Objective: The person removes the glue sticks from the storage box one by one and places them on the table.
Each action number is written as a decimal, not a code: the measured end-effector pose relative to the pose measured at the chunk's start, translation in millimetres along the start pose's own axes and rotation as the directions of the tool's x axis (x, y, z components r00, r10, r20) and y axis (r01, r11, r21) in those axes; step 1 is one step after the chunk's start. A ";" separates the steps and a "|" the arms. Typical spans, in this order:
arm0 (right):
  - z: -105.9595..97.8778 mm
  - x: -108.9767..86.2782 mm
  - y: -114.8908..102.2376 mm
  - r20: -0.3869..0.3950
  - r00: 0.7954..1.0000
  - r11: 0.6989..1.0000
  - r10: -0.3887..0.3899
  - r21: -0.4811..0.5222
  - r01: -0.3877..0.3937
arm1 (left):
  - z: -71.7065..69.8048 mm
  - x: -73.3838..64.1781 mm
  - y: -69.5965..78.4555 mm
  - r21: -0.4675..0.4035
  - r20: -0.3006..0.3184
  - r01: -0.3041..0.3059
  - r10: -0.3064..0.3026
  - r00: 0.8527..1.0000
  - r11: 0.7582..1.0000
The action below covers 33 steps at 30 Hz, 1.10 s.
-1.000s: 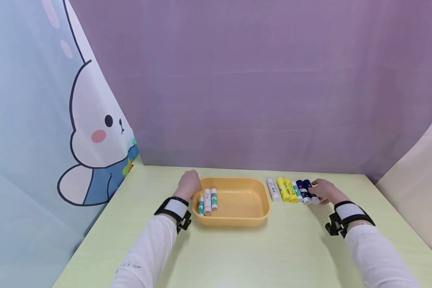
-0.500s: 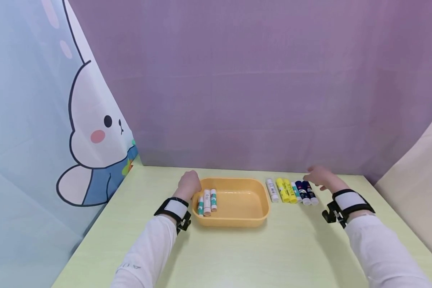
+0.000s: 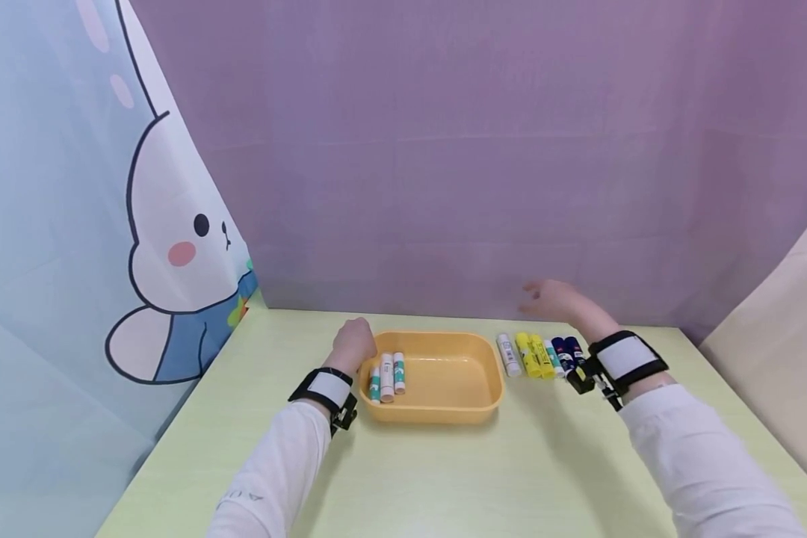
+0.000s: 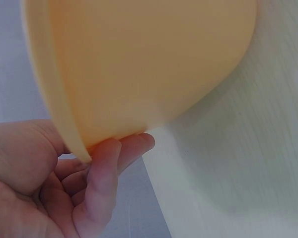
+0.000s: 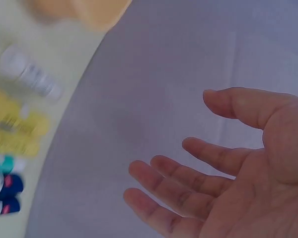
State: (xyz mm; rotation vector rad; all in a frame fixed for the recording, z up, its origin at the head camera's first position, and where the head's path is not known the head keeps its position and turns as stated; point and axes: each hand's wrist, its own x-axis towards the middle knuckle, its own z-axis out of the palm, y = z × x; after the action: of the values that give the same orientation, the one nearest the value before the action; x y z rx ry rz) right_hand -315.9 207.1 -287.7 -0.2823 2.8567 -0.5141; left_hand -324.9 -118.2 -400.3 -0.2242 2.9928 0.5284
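My left hand (image 3: pixel 353 345) pinches the left end of the orange plastic tray (image 3: pixel 437 415). In the left wrist view the fingers (image 4: pixel 103 178) lie against the outside wall under the rim. Three glue sticks lie inside at the tray's left: a white one (image 3: pixel 387 377) between two teal-and-white ones. My right hand (image 3: pixel 554 300) is raised above the back of the table, fingers spread, holding nothing. Below it on the table lies a row of glue sticks: a white one (image 3: pixel 509 355), two yellow ones (image 3: pixel 535 356), a teal-and-white one (image 3: pixel 554 359) and two navy ones (image 3: pixel 561 351).
The pale green tabletop (image 3: pixel 444 478) runs back to a purple cloth (image 3: pixel 457 187). A blue cloth with a cartoon rabbit (image 3: pixel 175 224) hangs at the left. Off-white cloth (image 3: pixel 780 359) borders the right side.
My right hand has left the navy glue sticks at the row's right end, rising and moving left. The left hand has stayed at the tray.
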 end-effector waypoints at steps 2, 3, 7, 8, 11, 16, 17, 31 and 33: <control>1.0 -0.7 -13.4 -0.016 0.999 1.000 -0.028 -0.007 0.028 | -0.3 0.5 0.6 0.001 0.004 0.001 -0.001 1.000 1.000; 1.8 -0.9 -19.2 -0.022 0.999 0.999 -0.041 -0.007 0.041 | -0.5 0.6 1.1 0.000 0.005 0.002 -0.002 1.000 1.000; 7.3 1.1 -38.2 -0.047 0.994 0.995 -0.099 -0.009 0.099 | -1.2 1.0 1.1 0.004 -0.001 -0.005 0.005 1.000 1.000; 9.1 1.9 -42.4 -0.052 0.992 0.994 -0.112 -0.009 0.112 | -1.4 1.0 0.8 0.005 -0.003 -0.006 0.006 1.000 1.000; 15.4 3.8 -55.9 -0.063 0.988 0.990 -0.143 0.000 0.143 | -2.4 0.8 0.1 0.005 -0.006 -0.009 0.009 1.000 1.000; 30.4 7.7 -79.8 -0.077 0.978 0.981 -0.196 -0.001 0.196 | -3.5 1.0 -0.8 0.001 -0.001 -0.013 0.013 1.000 1.000; 34.1 9.1 -84.6 -0.078 0.976 0.979 -0.203 -0.005 0.203 | -3.6 1.1 -1.0 0.001 -0.001 -0.013 0.013 1.000 1.000; 100.8 29.4 -128.4 0.027 0.975 0.976 -0.219 -0.004 0.220 | -1.6 0.5 -1.3 -0.012 -0.002 -0.022 0.022 1.000 1.000; 109.4 31.4 -129.6 0.052 0.979 0.979 -0.198 0.052 0.195 | -2.0 0.4 -0.7 -0.012 -0.002 -0.029 0.029 1.000 1.000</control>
State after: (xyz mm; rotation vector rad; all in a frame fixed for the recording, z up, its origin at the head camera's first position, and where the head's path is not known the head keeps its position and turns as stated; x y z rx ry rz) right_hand -299.2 45.8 -346.4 -0.5665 2.7721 -0.5982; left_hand -325.3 -119.6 -398.7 -0.1830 3.0000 0.5491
